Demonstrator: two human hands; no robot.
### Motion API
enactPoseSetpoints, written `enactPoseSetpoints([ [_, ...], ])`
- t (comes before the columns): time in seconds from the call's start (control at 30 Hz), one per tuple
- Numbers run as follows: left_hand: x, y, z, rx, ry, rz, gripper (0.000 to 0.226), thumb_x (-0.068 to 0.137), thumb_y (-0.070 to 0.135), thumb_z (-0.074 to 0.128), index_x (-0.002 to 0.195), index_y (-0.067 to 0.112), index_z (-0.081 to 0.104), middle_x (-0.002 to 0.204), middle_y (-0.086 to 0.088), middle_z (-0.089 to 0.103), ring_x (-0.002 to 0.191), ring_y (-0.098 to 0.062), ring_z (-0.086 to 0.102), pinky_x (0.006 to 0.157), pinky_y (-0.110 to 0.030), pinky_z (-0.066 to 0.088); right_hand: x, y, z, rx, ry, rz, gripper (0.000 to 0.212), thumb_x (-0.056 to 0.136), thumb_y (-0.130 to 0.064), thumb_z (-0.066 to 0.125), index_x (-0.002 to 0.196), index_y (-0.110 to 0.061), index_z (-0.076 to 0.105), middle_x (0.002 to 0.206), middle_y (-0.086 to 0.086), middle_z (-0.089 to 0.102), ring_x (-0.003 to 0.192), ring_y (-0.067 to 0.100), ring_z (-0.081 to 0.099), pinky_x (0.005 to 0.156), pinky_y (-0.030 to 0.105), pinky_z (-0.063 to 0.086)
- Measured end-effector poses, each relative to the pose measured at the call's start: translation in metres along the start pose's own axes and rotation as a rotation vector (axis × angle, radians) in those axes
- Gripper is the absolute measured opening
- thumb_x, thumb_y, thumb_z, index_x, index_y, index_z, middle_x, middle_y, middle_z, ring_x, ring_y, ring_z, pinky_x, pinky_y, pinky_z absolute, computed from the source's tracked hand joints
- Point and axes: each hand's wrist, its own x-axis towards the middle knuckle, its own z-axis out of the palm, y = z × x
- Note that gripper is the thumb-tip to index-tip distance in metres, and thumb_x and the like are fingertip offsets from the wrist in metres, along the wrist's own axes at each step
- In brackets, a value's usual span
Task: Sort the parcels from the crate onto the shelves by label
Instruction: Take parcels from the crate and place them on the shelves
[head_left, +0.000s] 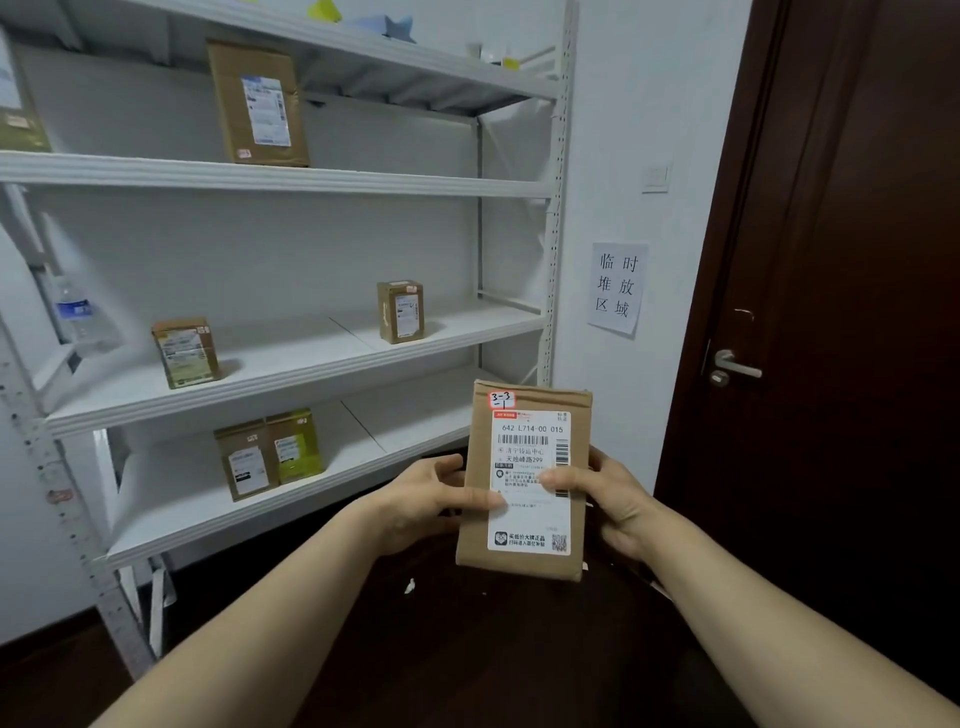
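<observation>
I hold a brown cardboard parcel (522, 558) upright in front of me, its white shipping label facing me and a small tag reading "3-3-1" at its top left. My left hand (426, 501) grips its left edge, thumb on the label. On the parcel's right edge my right hand (610, 496) grips too, thumb across the label. The white metal shelves (280, 179) stand to the left. A tall parcel (258, 104) stands on an upper shelf, two small parcels (185, 353) (400, 310) on the middle shelf, and a pair of parcels (270, 452) on the lower one. No crate is in view.
A water bottle (78, 319) stands at the left end of the middle shelf. A paper sign (616, 288) hangs on the white wall beside a dark wooden door (831, 312) with a metal handle (732, 366). The floor below is dark.
</observation>
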Motion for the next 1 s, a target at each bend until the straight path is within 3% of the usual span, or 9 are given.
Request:
enactPoseSetpoints([
  [0.3,-0.001,0.000,-0.001,-0.012,0.034,0.011,0.119,0.047,0.020,0.094,0.146,0.008,0.030,0.115,-0.001,0.070,0.110,-0.020,0.065,0.099,-0.046,0.048,0.001,0.007,0.002,0.077,0.006,-0.016,0.070,0.059,0.000,0.082,0.122,-0.013,0.056,0.103,0.012,0.073,0.097,0.028,0.069,0.091,0.046,0.053],
  [0.47,-0.003,-0.006,-0.002,-0.023,0.076,0.006,0.119,0.045,0.022,0.094,0.145,0.009,0.031,0.111,0.000,0.071,0.107,-0.019,0.066,0.099,-0.046,0.048,-0.002,0.011,0.005,0.064,0.045,-0.003,0.053,0.075,-0.005,0.074,0.124,-0.014,0.057,0.104,0.007,0.073,0.095,0.021,0.069,0.071,0.030,0.054],
  [0.7,-0.004,-0.017,-0.001,-0.073,0.160,-0.032,0.123,0.038,0.030,0.097,0.142,0.011,0.036,0.116,-0.004,0.068,0.103,-0.020,0.067,0.086,-0.042,0.056,-0.001,0.028,0.005,0.055,0.076,0.031,0.043,0.080,-0.010,0.072,0.122,-0.012,0.061,0.103,0.008,0.073,0.098,0.024,0.069,0.081,0.037,0.055],
  [0.87,-0.007,-0.022,0.005,-0.089,0.196,-0.056,0.093,0.051,0.031,0.090,0.133,0.013,0.050,0.111,-0.002,0.071,0.102,-0.017,0.068,0.082,-0.039,0.056,-0.002,0.038,0.010,0.029,0.075,0.044,0.036,0.087,-0.014,0.066,0.122,-0.013,0.061,0.102,0.008,0.074,0.092,0.023,0.071,0.075,0.037,0.057],
  [1.0,-0.015,-0.023,0.011,-0.118,0.220,-0.107,0.067,0.070,0.023,0.082,0.130,0.015,0.053,0.107,-0.004,0.072,0.098,-0.019,0.069,0.082,-0.039,0.056,0.000,0.046,0.007,-0.009,0.071,0.057,0.042,0.088,-0.019,0.065,0.129,-0.017,0.057,0.103,0.005,0.074,0.093,0.021,0.071,0.073,0.037,0.056],
])
